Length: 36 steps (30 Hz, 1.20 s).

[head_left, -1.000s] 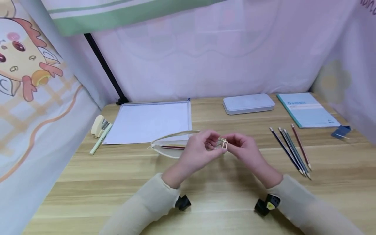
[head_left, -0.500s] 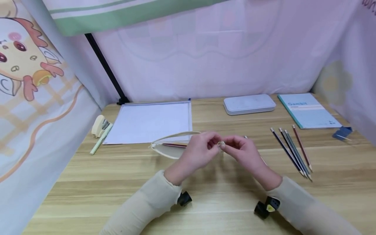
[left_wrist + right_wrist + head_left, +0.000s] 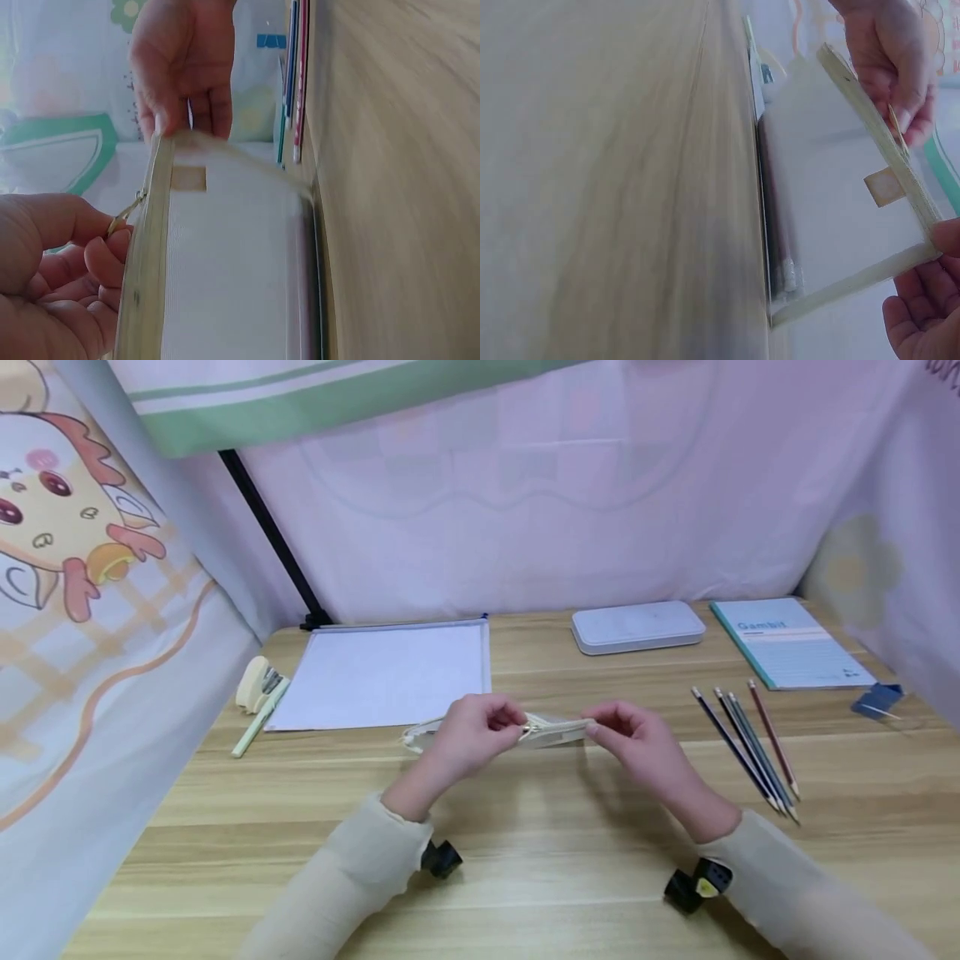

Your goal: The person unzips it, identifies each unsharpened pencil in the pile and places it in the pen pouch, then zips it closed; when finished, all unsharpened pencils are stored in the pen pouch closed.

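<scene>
A: What are the hands on?

B: A flat cream pouch point(image 3: 551, 731), held just above the table point(image 3: 525, 860) near its middle, in front of the folder point(image 3: 386, 672). The left hand point(image 3: 468, 745) has its fingers curled, with thumb and forefinger pinching the small brass zip pull point(image 3: 124, 217) on the top edge. The right hand point(image 3: 637, 745) pinches the pouch's right end between thumb and fingertips.

A: Is the pouch upright?

B: It stands on its long edge, zip side up, stretched taut between the two hands. In the left wrist view a small tan label point(image 3: 187, 178) shows on its side near the right-hand end. In the right wrist view something dark and long lies along the bottom inside, but it is too blurred to name.

A: How far along is the pull?

B: It sits at the left hand, about midway along the pouch. I cannot tell whether the zip to its left is closed.

A: What else is on the table?

B: A row of pencils point(image 3: 742, 747) lies well to the right of the right hand. Behind them are a teal notebook point(image 3: 787, 642) and a pale tin point(image 3: 637, 625). At the far left sit a cream stapler point(image 3: 253, 683) and a light green pen point(image 3: 255, 720), touching.
</scene>
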Each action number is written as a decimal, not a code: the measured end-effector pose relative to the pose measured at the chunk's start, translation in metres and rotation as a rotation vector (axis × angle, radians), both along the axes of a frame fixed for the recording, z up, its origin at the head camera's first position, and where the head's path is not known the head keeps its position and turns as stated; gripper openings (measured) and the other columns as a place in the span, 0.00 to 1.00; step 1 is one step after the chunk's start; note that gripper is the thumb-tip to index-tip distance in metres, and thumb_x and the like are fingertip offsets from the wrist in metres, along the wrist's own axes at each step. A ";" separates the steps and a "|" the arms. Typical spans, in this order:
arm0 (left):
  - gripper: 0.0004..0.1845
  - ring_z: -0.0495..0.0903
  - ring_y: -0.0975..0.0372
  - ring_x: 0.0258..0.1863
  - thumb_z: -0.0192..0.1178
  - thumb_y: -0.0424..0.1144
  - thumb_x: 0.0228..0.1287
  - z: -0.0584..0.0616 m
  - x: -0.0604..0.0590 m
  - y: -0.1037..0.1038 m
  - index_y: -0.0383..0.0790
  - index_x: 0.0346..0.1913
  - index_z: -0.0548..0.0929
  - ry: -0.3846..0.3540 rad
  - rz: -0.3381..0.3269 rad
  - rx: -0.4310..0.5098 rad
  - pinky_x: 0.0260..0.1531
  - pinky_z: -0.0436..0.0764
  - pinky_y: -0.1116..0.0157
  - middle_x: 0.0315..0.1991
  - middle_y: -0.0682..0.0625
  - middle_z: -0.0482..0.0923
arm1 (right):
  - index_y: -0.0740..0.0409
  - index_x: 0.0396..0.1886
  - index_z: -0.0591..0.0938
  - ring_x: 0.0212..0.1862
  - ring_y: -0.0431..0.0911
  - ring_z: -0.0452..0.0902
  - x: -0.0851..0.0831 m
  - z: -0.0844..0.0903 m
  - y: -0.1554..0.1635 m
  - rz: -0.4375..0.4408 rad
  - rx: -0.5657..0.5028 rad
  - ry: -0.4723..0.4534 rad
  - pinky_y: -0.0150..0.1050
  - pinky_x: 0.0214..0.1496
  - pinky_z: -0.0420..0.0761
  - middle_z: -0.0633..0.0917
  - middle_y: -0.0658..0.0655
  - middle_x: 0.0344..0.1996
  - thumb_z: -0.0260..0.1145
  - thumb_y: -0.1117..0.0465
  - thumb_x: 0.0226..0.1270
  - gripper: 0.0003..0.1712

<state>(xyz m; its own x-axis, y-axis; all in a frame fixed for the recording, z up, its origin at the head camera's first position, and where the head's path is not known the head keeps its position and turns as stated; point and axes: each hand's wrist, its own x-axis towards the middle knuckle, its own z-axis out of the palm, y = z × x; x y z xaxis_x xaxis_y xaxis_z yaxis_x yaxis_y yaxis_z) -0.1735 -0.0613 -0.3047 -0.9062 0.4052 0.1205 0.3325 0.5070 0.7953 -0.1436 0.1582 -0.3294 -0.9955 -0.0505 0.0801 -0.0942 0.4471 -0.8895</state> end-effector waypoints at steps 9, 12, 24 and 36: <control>0.03 0.76 0.63 0.30 0.61 0.31 0.56 -0.001 -0.003 -0.046 0.39 0.33 0.83 -0.033 0.092 -0.033 0.30 0.77 0.69 0.29 0.50 0.81 | 0.63 0.47 0.78 0.40 0.41 0.74 -0.004 0.000 0.023 -0.063 0.020 0.004 0.35 0.41 0.78 0.80 0.59 0.42 0.58 0.56 0.68 0.16; 0.03 0.76 0.62 0.30 0.62 0.32 0.56 -0.001 -0.001 -0.056 0.40 0.34 0.83 -0.054 0.113 -0.049 0.31 0.77 0.68 0.29 0.50 0.80 | 0.64 0.46 0.78 0.37 0.40 0.73 -0.005 0.000 0.025 -0.058 0.032 0.028 0.33 0.38 0.78 0.80 0.59 0.40 0.58 0.58 0.67 0.15; 0.03 0.76 0.63 0.25 0.63 0.29 0.53 -0.015 0.008 -0.082 0.36 0.32 0.84 0.073 0.251 0.062 0.24 0.78 0.72 0.27 0.47 0.82 | 0.63 0.48 0.77 0.39 0.42 0.71 -0.007 0.001 0.031 -0.073 0.030 -0.019 0.31 0.38 0.76 0.79 0.60 0.42 0.57 0.56 0.69 0.16; 0.07 0.75 0.63 0.26 0.61 0.29 0.57 -0.028 -0.004 -0.108 0.30 0.38 0.80 -0.256 0.156 0.183 0.30 0.79 0.66 0.26 0.50 0.78 | 0.67 0.46 0.77 0.40 0.42 0.72 -0.012 -0.008 0.041 0.000 -0.002 -0.085 0.34 0.42 0.76 0.80 0.58 0.41 0.59 0.61 0.66 0.14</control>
<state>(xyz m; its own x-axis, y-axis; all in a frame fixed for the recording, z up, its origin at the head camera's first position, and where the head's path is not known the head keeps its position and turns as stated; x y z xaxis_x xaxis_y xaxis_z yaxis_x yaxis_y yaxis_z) -0.1778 -0.1694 -0.3322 -0.9657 0.2525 -0.0612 0.0401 0.3776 0.9251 -0.1558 0.1991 -0.3369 -0.9987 -0.0502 -0.0043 -0.0185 0.4453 -0.8952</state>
